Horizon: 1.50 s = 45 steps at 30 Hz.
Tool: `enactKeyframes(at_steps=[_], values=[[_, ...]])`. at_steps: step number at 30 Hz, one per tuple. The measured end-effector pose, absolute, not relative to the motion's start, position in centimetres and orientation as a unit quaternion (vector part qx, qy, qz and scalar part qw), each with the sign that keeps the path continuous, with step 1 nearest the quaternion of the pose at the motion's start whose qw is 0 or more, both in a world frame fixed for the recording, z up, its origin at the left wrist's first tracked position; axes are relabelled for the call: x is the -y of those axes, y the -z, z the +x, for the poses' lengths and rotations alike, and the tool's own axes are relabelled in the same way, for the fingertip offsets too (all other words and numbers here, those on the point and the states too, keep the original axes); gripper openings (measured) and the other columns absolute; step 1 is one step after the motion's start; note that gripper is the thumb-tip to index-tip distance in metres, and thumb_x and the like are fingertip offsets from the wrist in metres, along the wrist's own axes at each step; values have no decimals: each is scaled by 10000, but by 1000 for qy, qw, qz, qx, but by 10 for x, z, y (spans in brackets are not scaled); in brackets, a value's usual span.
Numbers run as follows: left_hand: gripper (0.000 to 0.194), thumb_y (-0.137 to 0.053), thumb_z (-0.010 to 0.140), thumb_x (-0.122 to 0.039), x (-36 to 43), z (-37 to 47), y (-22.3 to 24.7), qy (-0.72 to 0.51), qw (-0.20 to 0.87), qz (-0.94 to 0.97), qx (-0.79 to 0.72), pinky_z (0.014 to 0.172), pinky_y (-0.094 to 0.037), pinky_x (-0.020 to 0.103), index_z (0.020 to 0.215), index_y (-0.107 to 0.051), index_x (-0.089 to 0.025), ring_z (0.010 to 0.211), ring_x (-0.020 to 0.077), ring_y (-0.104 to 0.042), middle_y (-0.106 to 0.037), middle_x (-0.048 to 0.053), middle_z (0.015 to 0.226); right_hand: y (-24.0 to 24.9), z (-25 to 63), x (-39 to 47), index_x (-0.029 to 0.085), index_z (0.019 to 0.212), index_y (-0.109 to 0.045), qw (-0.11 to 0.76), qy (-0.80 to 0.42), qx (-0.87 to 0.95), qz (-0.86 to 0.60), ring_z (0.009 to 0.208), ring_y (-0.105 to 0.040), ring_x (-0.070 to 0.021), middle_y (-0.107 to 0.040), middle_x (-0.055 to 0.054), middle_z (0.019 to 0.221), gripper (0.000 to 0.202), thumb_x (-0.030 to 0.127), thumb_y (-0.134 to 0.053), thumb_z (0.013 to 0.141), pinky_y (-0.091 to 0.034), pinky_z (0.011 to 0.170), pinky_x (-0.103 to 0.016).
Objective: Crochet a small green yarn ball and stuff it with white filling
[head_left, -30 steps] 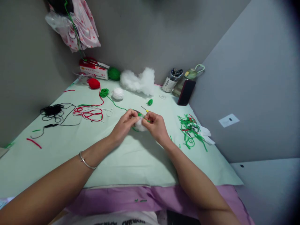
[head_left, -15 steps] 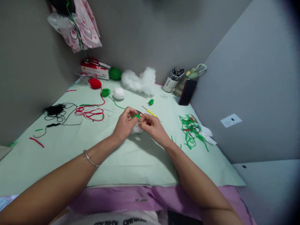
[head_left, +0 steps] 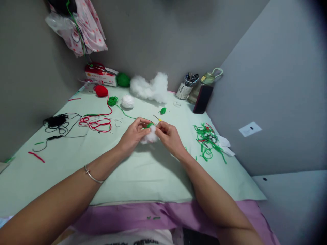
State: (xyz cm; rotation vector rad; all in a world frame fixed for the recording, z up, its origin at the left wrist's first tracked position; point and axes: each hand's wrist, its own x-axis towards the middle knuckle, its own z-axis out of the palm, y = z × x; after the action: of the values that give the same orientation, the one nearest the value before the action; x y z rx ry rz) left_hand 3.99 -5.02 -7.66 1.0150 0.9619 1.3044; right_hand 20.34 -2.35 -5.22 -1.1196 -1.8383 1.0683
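My left hand [head_left: 131, 134] is closed around a small green crocheted piece [head_left: 150, 125], mostly hidden by the fingers. Fingers and thumb of my right hand [head_left: 169, 135] pinch a tuft of white fibre stuffing [head_left: 152, 131] against that green piece. More of the white fluff sits just under both hands. Behind the fingers lies a yellow-handled crochet hook [head_left: 156, 117], partly covered by my right hand. A small green knitted-looking bit [head_left: 162, 111] rests farther back. Green yarn runs from a loose green bundle [head_left: 112, 101] towards my left hand.
Along the back stand a red-and-white box [head_left: 102, 77], a green yarn ball [head_left: 123, 80], a stuffing heap [head_left: 148, 89], a pen cup [head_left: 183, 91] and a phone [head_left: 203, 99]. Green scraps [head_left: 208, 143] lie right; black yarn [head_left: 55, 120] and red yarn [head_left: 95, 124] lie left.
A white tuft now shows higher up, at my right fingertips in front of the green piece. More of the crochet hook is covered by my right hand. The view has shifted slightly.
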Motion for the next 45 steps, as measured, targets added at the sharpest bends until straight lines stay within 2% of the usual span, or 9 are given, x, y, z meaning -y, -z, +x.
enactKeyframes(at_steps=[7, 15, 20, 24, 29, 35, 39, 42, 45], values=[[213, -709, 744, -220, 47, 44, 83, -582, 518, 448, -438, 563, -387, 247, 913, -580, -216, 606, 115, -510, -603, -37, 771, 51, 194, 32, 221, 666, -488, 333, -466, 712, -406, 585, -336, -105, -426, 58, 611, 232, 344, -633, 800, -245, 567, -282], [219, -742, 840, -367, 53, 41, 77, -559, 536, 474, -419, 595, -406, 270, 977, -648, -223, 665, 145, -540, -617, -9, 803, 60, 200, 18, 229, 600, -433, 389, -432, 682, -444, 554, -279, -93, -365, 75, 554, 353, 411, -681, 774, -219, 553, -282], [252, -805, 769, -321, 47, 38, 79, -566, 523, 471, -430, 614, -407, 263, 906, -618, -221, 679, 134, -532, -608, -22, 817, 49, 209, 22, 219, 751, -516, 304, -502, 717, -377, 616, -361, -109, -429, 61, 658, 187, 350, -611, 845, -273, 590, -276], [226, -788, 695, -213, 41, 38, 83, -579, 497, 454, -460, 602, -383, 248, 803, -589, -213, 672, 131, -516, -584, -41, 740, 46, 206, 28, 227, 802, -511, 273, -527, 725, -350, 618, -333, -112, -380, 72, 669, 72, 255, -577, 809, -260, 590, -273], [186, -719, 768, -310, 43, 39, 85, -560, 535, 425, -469, 517, -347, 255, 844, -569, -230, 536, 136, -512, -573, -53, 632, 56, 201, 24, 229, 772, -485, 321, -460, 738, -375, 608, -343, -104, -433, 63, 699, 150, 284, -624, 784, -277, 586, -270], [284, -742, 813, -424, 50, 39, 75, -547, 572, 435, -430, 575, -440, 258, 947, -602, -216, 655, 159, -635, -664, -6, 777, 64, 203, 16, 226, 646, -451, 368, -403, 710, -445, 574, -313, -102, -393, 67, 580, 243, 323, -621, 790, -236, 566, -282], [312, -802, 770, -365, 48, 35, 77, -546, 562, 454, -425, 548, -411, 230, 971, -638, -193, 646, 132, -610, -648, -13, 779, 60, 207, 14, 225, 660, -467, 353, -436, 707, -431, 577, -319, -104, -396, 64, 588, 288, 396, -638, 817, -244, 559, -276], [266, -796, 752, -291, 45, 35, 82, -554, 541, 454, -441, 532, -422, 229, 923, -617, -194, 606, 122, -596, -627, -28, 761, 57, 208, 17, 220, 731, -508, 297, -514, 703, -392, 636, -408, -122, -471, 41, 670, 286, 451, -618, 857, -332, 592, -265], [253, -772, 717, -203, 42, 37, 85, -572, 515, 444, -459, 508, -428, 226, 852, -558, -210, 536, 94, -546, -580, -62, 730, 53, 203, 26, 215, 782, -542, 266, -524, 710, -387, 711, -475, -141, -555, 6, 769, 224, 402, -550, 904, -390, 638, -271]])
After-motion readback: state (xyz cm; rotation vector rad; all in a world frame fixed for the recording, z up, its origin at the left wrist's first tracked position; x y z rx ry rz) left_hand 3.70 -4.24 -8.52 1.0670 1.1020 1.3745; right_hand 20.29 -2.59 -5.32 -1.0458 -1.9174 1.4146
